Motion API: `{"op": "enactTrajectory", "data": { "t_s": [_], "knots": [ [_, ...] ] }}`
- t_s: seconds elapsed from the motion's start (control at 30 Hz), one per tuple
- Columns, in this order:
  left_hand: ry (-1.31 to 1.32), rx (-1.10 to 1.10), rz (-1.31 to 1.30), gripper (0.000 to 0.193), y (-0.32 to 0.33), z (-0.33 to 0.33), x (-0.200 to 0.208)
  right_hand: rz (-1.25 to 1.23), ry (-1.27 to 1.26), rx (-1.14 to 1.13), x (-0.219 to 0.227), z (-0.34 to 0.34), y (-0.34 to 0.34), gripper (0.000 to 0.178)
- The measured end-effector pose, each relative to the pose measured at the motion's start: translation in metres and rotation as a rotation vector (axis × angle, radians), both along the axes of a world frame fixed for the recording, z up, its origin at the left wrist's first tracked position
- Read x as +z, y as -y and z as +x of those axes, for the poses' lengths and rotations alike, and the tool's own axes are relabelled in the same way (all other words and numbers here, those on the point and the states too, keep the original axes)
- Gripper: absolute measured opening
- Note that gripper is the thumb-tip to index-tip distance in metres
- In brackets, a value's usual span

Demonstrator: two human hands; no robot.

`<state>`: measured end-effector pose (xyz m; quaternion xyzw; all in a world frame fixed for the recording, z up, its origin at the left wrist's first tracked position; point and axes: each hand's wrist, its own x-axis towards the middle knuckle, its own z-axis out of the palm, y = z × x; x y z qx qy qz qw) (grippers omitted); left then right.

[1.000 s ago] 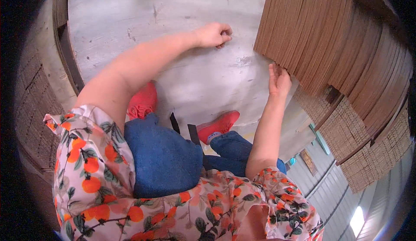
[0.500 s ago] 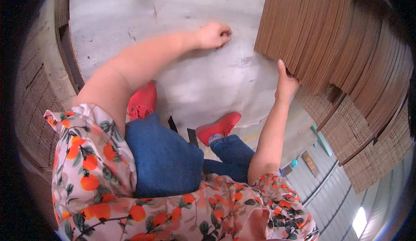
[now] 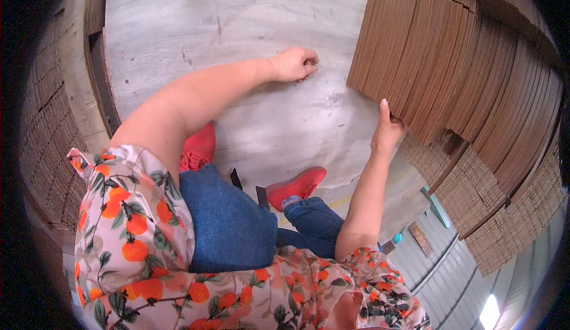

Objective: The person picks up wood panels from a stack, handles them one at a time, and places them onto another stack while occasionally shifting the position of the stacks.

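My left hand (image 3: 295,64) hovers close over a pale grey, scuffed surface (image 3: 237,27). Its fingers are curled in toward the thumb, and nothing shows between them. Off to the right, my right hand (image 3: 388,133) is at the near lower corner of a stack of brown cardboard sheets (image 3: 409,57). The thumb points up along the stack's side, while the other fingers are mostly hidden at its edge. The sheets are packed tightly with their edges showing, and a dark split runs across the stack farther back.
More cardboard bundles (image 3: 457,170), with ridged edges, lie below the stack at right. Another ridged stack (image 3: 47,104) fills the left rim. Under me are my red shoes (image 3: 297,186) and jeans (image 3: 225,217). Grey ribbed panelling (image 3: 451,276) shows at the lower right.
The whole view has shifted, so hands and stack sit slightly lower in the picture and more of the stack's far part shows. Both hands keep about the same pose.
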<state>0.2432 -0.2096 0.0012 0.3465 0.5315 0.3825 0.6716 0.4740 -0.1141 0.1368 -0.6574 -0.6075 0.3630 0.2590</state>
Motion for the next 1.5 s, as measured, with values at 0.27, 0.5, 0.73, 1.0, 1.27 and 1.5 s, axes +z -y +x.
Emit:
{"op": "enactTrajectory", "data": {
  "t_s": [0.27,0.5,0.73,1.0,1.27,1.5],
  "knots": [
    [0.137,0.056,-0.059,0.022,-0.007,0.004,-0.009,-0.441,-0.543,-0.249,-0.018,0.033,0.008,0.051],
    [-0.100,0.217,-0.026,0.024,-0.047,-0.019,0.003,-0.612,-0.713,-0.234,-0.020,0.056,0.001,0.045],
    [-0.149,0.224,0.180,0.027,-0.034,-0.018,-0.001,-0.767,-0.808,-0.668,-0.047,0.060,-0.004,0.044],
    [-0.024,0.175,0.072,0.027,-0.034,-0.024,0.005,-0.671,-0.959,-0.433,-0.048,0.026,-0.026,0.044],
    [0.050,0.214,0.032,0.025,-0.034,-0.024,-0.009,-0.621,-1.048,-0.507,-0.060,0.023,-0.029,0.049],
    [-0.050,0.172,0.097,0.021,-0.039,-0.026,-0.005,-0.475,-1.058,-0.315,-0.056,0.027,-0.014,0.046]
  ]
}}
